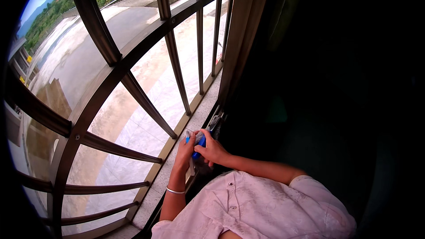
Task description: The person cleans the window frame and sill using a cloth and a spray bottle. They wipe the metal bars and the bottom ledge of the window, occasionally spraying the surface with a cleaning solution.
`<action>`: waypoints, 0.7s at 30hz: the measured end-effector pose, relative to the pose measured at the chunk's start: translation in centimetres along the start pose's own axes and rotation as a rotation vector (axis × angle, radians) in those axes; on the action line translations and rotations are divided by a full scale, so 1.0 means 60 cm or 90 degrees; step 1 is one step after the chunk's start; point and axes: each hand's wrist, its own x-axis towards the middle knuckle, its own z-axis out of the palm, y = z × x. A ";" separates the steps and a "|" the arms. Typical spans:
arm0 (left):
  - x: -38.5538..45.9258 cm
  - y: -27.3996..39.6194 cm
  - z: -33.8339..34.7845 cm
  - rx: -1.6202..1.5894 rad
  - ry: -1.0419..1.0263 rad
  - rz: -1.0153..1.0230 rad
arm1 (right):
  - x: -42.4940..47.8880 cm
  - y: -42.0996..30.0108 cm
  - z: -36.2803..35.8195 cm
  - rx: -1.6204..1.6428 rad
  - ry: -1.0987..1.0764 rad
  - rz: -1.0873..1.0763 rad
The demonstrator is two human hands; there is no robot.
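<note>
My left hand [184, 151] is above the window sill with a slim item [188, 139] in its fingers, blue with a pale, clear-looking end. A pale strip [192, 168] shows below this hand; whether it belongs to the same item I cannot tell. Close beside it, my right hand [214, 151] grips a blue-handled tool [203, 142]. The tool's narrow metal end [213, 126] points away from me toward the dark window track [212, 118]. Fluffy grey material [217, 121], perhaps dust, lies around that end. The fingers of both hands nearly meet and partly cover the handle.
A speckled stone sill [207, 102] runs beside the track. Beyond it stand metal window bars [177, 73] with a curved crossbar [132, 60]. A brown window frame [237, 39] rises ahead, and a curtain-like dark fold [282, 13] hangs right of it. The room's right side is too dark to make out.
</note>
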 end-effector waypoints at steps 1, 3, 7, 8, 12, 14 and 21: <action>-0.004 -0.002 -0.003 0.030 0.011 0.013 | -0.001 -0.004 -0.001 -0.030 -0.013 -0.001; 0.002 -0.027 -0.012 0.227 0.129 0.118 | 0.001 -0.009 0.001 -0.091 -0.035 0.002; -0.074 0.059 0.040 0.406 0.232 0.224 | 0.039 0.032 -0.002 -0.195 0.008 -0.057; -0.087 0.071 0.046 0.434 0.231 0.202 | 0.051 0.039 0.002 -0.217 0.024 -0.097; -0.093 0.071 0.031 0.486 0.196 0.169 | 0.059 0.035 -0.006 -0.147 -0.073 -0.099; -0.094 0.066 0.023 0.461 0.159 0.129 | 0.049 0.011 -0.020 -0.105 -0.143 -0.019; -0.109 0.038 0.005 0.440 0.165 0.084 | 0.044 0.009 0.005 0.034 -0.226 0.017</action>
